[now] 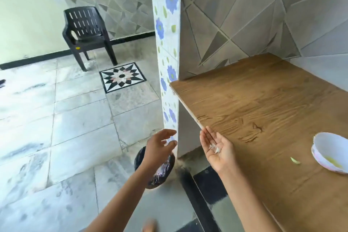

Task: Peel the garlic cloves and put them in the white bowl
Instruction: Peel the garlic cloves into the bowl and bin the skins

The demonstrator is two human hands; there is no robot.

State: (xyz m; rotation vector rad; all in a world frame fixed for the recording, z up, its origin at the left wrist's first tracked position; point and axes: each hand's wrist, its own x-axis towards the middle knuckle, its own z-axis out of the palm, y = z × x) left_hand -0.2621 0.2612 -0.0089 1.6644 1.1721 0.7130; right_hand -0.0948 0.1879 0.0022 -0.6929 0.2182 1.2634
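On the wooden bench (263,100), lower right, a clove (295,161) lies beside the bowl (327,143); the right hand (219,149), grip flat open, carries skins (213,148), the left hand (160,149) hangs open over the bin (163,173): tipping the skins in seems next.

Bright, soft daylight fills my view; pale glare washes the floor (28,111) at left, edges bend, everything slightly soft.

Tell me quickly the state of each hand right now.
Left hand: open, fingers relaxed, holding nothing, above the round bin lined with black plastic.
Right hand: open, palm up, thin white papery garlic skins lying on it.
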